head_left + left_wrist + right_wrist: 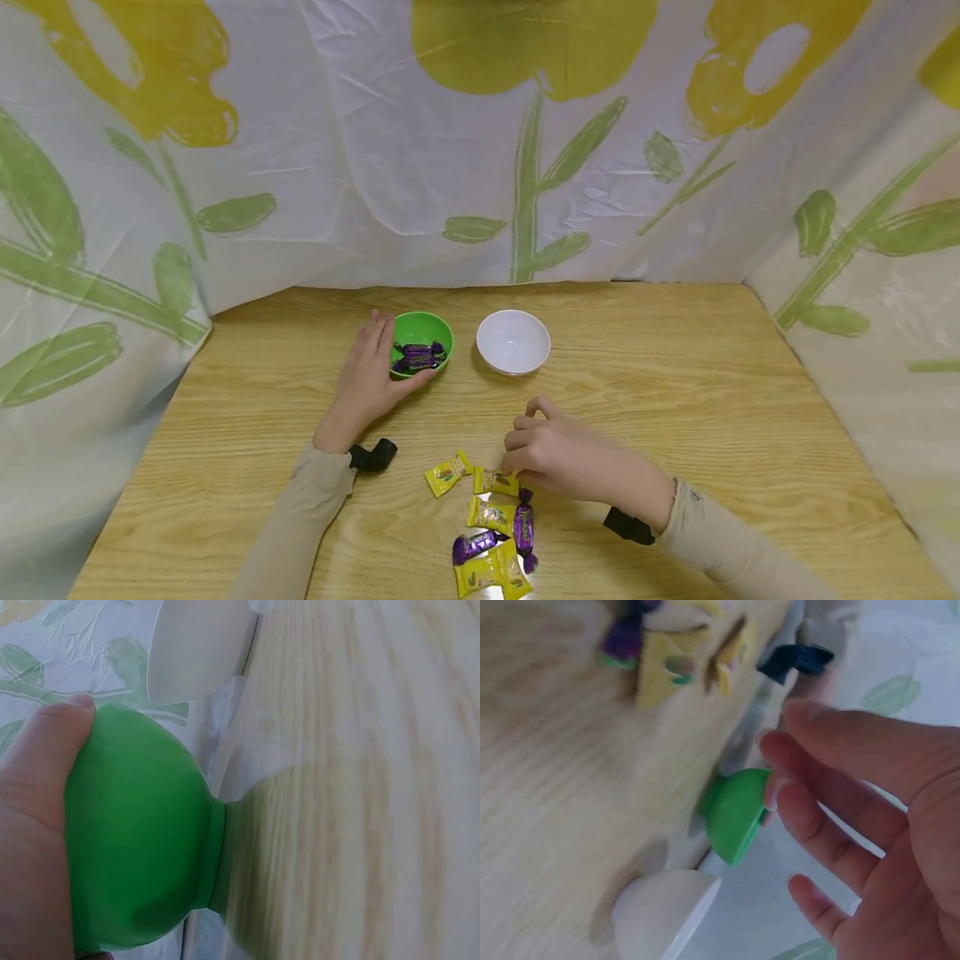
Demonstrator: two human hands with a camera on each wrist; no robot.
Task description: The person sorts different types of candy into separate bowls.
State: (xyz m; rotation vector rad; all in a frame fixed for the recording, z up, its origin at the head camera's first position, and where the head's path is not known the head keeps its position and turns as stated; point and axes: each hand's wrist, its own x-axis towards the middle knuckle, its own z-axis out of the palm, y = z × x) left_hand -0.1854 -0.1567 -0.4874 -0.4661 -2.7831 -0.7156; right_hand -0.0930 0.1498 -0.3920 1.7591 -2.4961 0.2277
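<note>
My left hand [367,375] grips the side of a green bowl [429,323], thumb along the near rim and fingers at the far left. Purple-wrapped candies [418,357] lie inside that bowl. In the left wrist view, the thumb lies against the outside of the green bowl [139,832], whose foot is at the tabletop. My right hand [558,454] hovers beside several yellow-wrapped candies [491,515], fingers loosely bent. The right wrist view shows nothing between the fingers of the right hand [855,802]. Two purple-wrapped candies [524,529] lie among the yellow ones.
A white bowl [513,342] stands to the right of the green one, with nothing in it. The wooden table [675,367] ends at a flower-printed cloth [360,167] at the back and sides. Black bands [628,527] are on both wrists.
</note>
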